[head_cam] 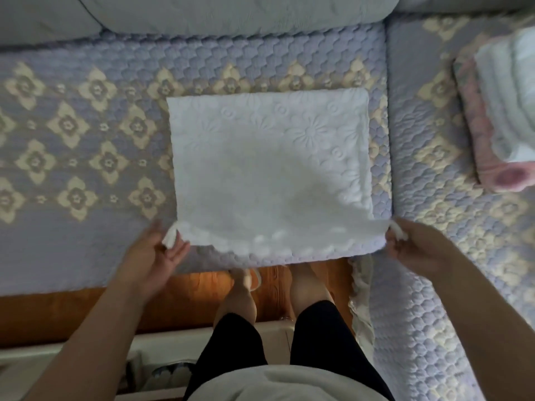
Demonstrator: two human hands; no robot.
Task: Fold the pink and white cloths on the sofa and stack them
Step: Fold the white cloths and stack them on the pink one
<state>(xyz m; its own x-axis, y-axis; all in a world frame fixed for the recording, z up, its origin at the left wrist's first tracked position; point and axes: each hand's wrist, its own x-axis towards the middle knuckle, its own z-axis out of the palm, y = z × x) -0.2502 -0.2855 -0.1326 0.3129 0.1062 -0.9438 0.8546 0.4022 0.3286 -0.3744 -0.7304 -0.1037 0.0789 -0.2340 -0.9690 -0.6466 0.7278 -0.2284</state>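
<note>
A white embossed cloth (269,166) lies spread flat on the lilac quilted sofa seat (81,146), its near edge at the seat's front. My left hand (156,253) pinches the cloth's near left corner. My right hand (417,247) pinches the near right corner. Both corners are lifted slightly off the seat. At the far right, a folded pink cloth (489,157) lies on the neighbouring seat with a folded white cloth (509,96) stacked on top of it.
Grey back cushions (231,13) run along the top. The sofa turns a corner at the right, with a second quilted seat (419,140). My legs (278,314) stand on the wooden floor (86,314) in front of the seat. A low white object (86,348) sits bottom left.
</note>
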